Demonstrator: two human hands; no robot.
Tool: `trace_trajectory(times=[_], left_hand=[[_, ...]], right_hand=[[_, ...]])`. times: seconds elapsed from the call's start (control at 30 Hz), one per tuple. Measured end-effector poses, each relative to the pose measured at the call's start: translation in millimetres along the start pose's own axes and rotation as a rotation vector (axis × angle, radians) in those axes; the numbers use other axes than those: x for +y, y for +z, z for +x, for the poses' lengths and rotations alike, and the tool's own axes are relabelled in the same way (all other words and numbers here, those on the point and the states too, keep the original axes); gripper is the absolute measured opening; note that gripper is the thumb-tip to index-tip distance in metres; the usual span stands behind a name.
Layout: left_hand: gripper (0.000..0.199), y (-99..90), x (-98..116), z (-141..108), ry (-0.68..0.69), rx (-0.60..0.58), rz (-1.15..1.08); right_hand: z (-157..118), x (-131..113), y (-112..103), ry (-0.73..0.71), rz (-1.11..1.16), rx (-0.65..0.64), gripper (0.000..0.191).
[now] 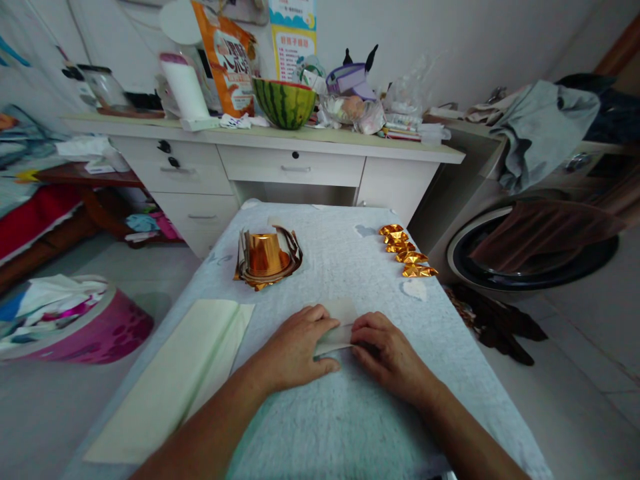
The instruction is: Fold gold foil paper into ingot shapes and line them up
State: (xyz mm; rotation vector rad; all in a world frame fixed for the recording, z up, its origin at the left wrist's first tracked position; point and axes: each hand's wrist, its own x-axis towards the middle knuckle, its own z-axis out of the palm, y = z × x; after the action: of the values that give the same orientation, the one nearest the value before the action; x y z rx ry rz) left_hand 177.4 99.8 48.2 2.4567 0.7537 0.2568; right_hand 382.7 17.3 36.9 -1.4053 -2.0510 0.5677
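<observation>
A small pale sheet of paper (336,331) lies on the cloth-covered table (310,427) between my hands. My left hand (300,347) rests over the sheet's left side, palm down, with its thumb and fingers apart. At the sheet's right edge, my right hand (393,357) pinches the paper between thumb and fingers. Long folded pale sheets (170,380) lie to the left, partly behind my left forearm. Beyond my hands stands a shiny gold roll (266,255) ringed by dark and gold strips. Several folded gold foil pieces (411,257) form a row at the right.
A white cabinet (295,167) behind the table holds a watermelon-patterned bowl (285,103), an orange bag (230,63) and plastic bags. A pink bin (123,327) with waste stands on the left floor. At the right is a front-loading washer (460,247) with clothes on it.
</observation>
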Motion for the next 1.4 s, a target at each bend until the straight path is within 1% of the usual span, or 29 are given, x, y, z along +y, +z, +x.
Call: trace_trajectory(times=[0.1,0.17,0.3,0.37,0.53,0.6,0.67,0.73,0.83,0.93,1.03,1.07,1.23,1.4], left_hand=[[0.035,-2.2,0,0,0.009,-0.001,-0.017],[0.026,-3.8,-1,0,0.02,0.0,-0.019],[0.021,-5.6,-3,-1,0.033,0.017,-0.033],[0.02,-6.5,-3,-1,0.009,0.027,-0.052],[0.027,-9.8,-1,-1,-0.156,0.059,-0.047],[0.029,-9.8,0,0,-0.196,0.079,-0.03],[0.026,-8.7,-1,1,-0.224,0.105,-0.021],[0.021,-6.9,-2,2,-0.257,0.143,-0.018],[0.013,-4.4,-3,4,-0.294,0.192,-0.03],[0.01,-3.1,-4,5,-0.315,0.201,-0.035],[0.009,-2.0,-4,7,-0.317,0.203,-0.014],[0.008,-1.5,-4,7,-0.312,0.203,-0.008],[0.007,3.3,-6,8,-0.294,0.201,0.025],[0.008,7.1,-8,6,-0.315,0.185,0.077]], right_hand=[[-1,0,-1,0.001,-0.012,0.035,0.011],[0,0,-1,0.011,-0.024,0.049,0.013],[1,0,1,0.039,0.001,0.05,0.017],[2,2,2,0.063,0.031,0.062,0.018],[6,8,2,0.227,0.132,0.109,0.021],[12,10,0,0.31,0.194,0.08,0.021],[19,12,-2,0.407,0.246,0.032,0.022],[26,13,-3,0.495,0.267,0.014,0.022],[33,14,0,0.561,0.269,0.066,0.015],[32,14,8,0.568,0.24,0.138,0.006],[27,11,13,0.542,0.178,0.176,0.003],[26,10,14,0.534,0.155,0.187,0.004],[25,8,18,0.525,0.075,0.244,0.025],[26,9,22,0.516,0.024,0.261,0.032]])
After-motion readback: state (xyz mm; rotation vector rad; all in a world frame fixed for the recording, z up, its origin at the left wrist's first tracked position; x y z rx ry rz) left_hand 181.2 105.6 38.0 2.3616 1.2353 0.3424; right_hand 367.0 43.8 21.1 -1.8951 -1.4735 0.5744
